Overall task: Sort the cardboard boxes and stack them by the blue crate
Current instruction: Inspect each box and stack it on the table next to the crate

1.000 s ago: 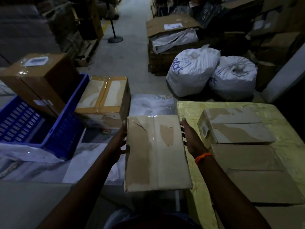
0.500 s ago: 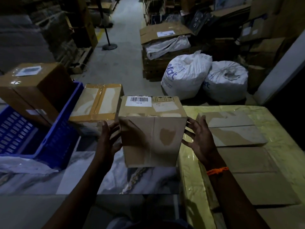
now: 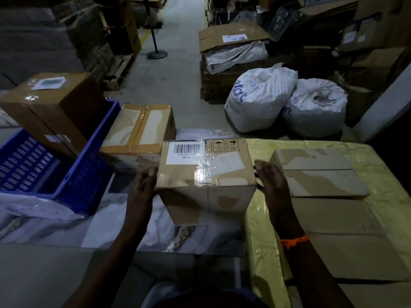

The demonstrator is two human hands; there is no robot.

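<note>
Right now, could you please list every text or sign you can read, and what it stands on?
"50 18": white barcode label on the held brown cardboard box; code line above blurred.
Umbrella sign: same box's top; captions too small.
"kat", partly hidden: left white sack.
"rt": right white sack.
Other paper labels: blurred.

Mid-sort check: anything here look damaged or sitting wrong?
The large brown box sits tilted in the blue crate, leaning over its rim instead of lying flat. The held barcode box has a patch of outer paper torn off its front face.
</note>
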